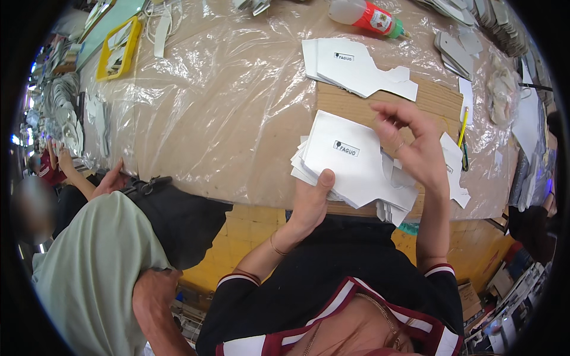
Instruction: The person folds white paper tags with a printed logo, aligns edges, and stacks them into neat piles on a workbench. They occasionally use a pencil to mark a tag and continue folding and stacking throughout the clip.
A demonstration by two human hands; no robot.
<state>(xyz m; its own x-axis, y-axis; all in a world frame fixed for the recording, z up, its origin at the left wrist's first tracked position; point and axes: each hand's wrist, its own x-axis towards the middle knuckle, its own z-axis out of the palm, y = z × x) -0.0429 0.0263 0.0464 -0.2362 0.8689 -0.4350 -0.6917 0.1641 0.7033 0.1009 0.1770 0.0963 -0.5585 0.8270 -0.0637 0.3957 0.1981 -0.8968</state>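
My left hand (313,199) grips a stack of white cut leather-like panels (339,165), its thumb lying on the lower left edge of the top piece. That piece carries a small dark-framed printed label, and the edges of several pieces fan out beneath it. Over the right side of the stack hovers my right hand (412,142), fingers loosely bent and apart, with nothing visible in them. Beyond the stack, more white panels (359,68) with the same label lie overlapping. Another white panel (454,172) rests right of my right hand, partly hidden by it.
Under the work lies a cardboard sheet (436,95) on a plastic-covered table (225,118). A red bottle with a green cap (380,21), a yellow pencil (463,126), a yellow basket (107,52) and piles of cut pieces (454,56) surround it. A co-worker (107,255) sits close on my left.
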